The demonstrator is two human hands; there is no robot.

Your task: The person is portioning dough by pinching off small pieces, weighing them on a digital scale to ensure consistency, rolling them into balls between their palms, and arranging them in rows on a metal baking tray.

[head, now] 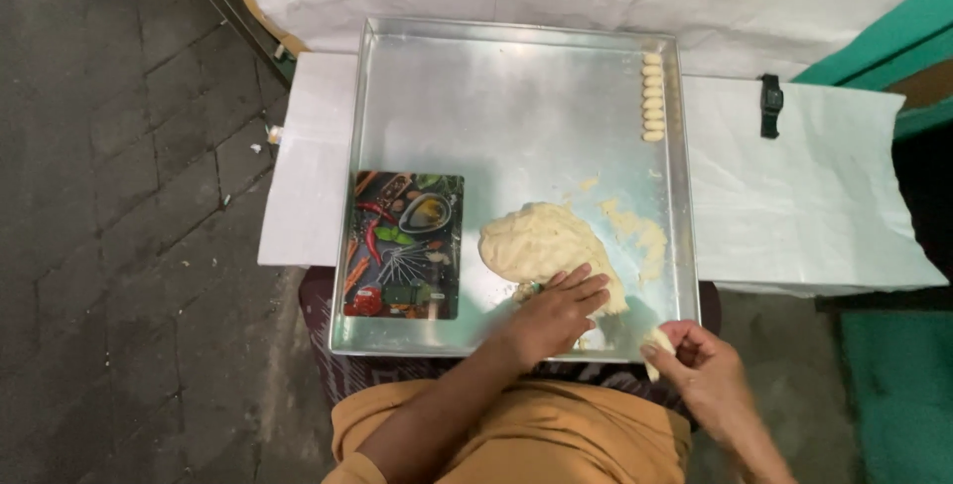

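A large metal tray (516,87) lies in front of me with a pale lump of dough (541,241) near its front right. My left hand (556,313) rests on the near edge of that lump, fingers bent into it. My right hand (700,365) hovers just off the tray's front right corner, pinching a small piece of dough (657,343). A column of several small shaped dough pieces (652,97) runs along the tray's far right side.
A small rectangular board (405,244) printed with vegetables sits on the tray's front left. Dough crumbs (640,236) lie right of the lump. A black wristwatch (771,105) lies on white paper (794,196) to the right. Dark paved floor is at left.
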